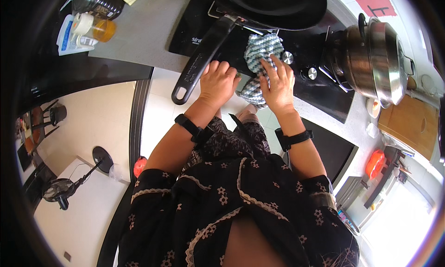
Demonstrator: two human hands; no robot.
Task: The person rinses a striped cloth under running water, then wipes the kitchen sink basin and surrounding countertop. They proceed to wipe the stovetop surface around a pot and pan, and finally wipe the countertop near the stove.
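Observation:
A black frying pan point(274, 6) sits on the black glass gas hob point(299, 41), its long handle point(205, 62) pointing toward me. My left hand point(219, 80) is beside that handle at the hob's front edge, back up and fingers curled down. What lies under its fingers is hidden. My right hand point(278, 81) rests on a striped knitted cloth point(264, 49) in teal, white and grey, with its fingers spread. Part of the cloth lies on the hob below the pan; the rest hangs past the front edge. Whether the right hand grips it is unclear.
A lidded steel pot point(375, 58) stands on the right burner, near two control knobs point(312, 73). Left on the grey counter point(139, 41) are a jar of amber liquid point(102, 29), a dark bottle point(99, 2) and a pouch point(66, 37). A wooden board point(410, 124) lies far right.

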